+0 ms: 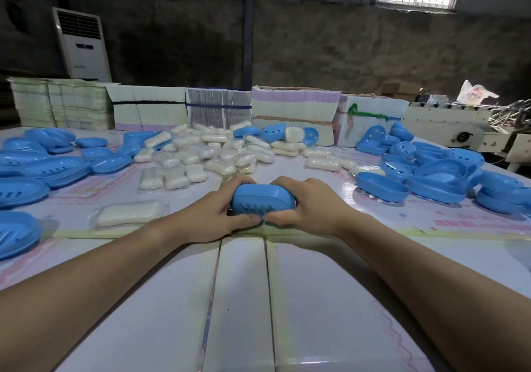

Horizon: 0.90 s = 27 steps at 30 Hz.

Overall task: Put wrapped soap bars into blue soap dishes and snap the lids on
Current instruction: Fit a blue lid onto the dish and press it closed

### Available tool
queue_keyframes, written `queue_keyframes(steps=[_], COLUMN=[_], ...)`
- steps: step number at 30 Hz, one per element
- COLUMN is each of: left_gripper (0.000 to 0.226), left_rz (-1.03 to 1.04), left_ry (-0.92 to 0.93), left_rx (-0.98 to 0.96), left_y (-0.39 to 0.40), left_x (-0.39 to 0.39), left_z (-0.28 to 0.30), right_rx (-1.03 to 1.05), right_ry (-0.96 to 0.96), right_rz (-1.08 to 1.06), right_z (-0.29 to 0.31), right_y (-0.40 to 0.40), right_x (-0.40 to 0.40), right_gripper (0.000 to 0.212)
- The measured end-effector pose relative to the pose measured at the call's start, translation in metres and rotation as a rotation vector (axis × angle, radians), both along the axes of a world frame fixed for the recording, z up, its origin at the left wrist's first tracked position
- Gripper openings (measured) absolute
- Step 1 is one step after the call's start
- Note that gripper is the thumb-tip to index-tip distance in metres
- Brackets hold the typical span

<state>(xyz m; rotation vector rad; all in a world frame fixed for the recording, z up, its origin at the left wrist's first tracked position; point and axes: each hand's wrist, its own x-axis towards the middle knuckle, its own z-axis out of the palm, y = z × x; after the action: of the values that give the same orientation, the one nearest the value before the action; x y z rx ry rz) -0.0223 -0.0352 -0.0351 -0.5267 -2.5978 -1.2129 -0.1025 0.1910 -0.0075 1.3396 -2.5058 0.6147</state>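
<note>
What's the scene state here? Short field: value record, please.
held item: blue soap dish, closed, slotted side facing the camera
left hand: grips the dish's left end
right hand: grips the dish's right end
nearest loose soap: wrapped soap bar, left of the hands on the table
soap supply: pile of wrapped bars, behind the hands
dish parts: blue heaps at left and right
backdrop: bundled flat cartons along the table's far edge
</note>
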Motion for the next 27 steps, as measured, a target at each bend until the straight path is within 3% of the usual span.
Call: queue_keyframes(steps=[10, 16, 20, 23, 27], left_gripper=[0.035, 0.04, 0.051, 0.063, 0.08], left_rz=[0.14, 0.201, 0.199, 0.231, 0.276], left_ry=[0.142, 0.377, 0.546, 0.478, 0.163], left_rx=[-0.059, -0.274, -0.433, -0.369, -0.197], left_y=[0.002, 0.009, 0.015, 0.016, 0.008], left_x=[0.004, 0.006, 0.004, 0.003, -0.001], left_z=[0.002, 0.005, 0.004, 0.001, 0.001], right_rx=[-0.049, -0.177, -0.161, -0.15, -0.216], right_ry=[-0.116, -0.408, -0.494, -0.465, -0.418], right_rz=[0.066, 0.159, 0.195, 0.153, 0.046], right_z=[-0.002, 0.0, 0.002, 0.003, 0.009], right_y=[0.002, 0.004, 0.001, 0.002, 0.013], right_x=[0.003, 0.006, 0.006, 0.005, 0.003], right_gripper=[0.041, 0.052, 0.046, 0.044, 0.036])
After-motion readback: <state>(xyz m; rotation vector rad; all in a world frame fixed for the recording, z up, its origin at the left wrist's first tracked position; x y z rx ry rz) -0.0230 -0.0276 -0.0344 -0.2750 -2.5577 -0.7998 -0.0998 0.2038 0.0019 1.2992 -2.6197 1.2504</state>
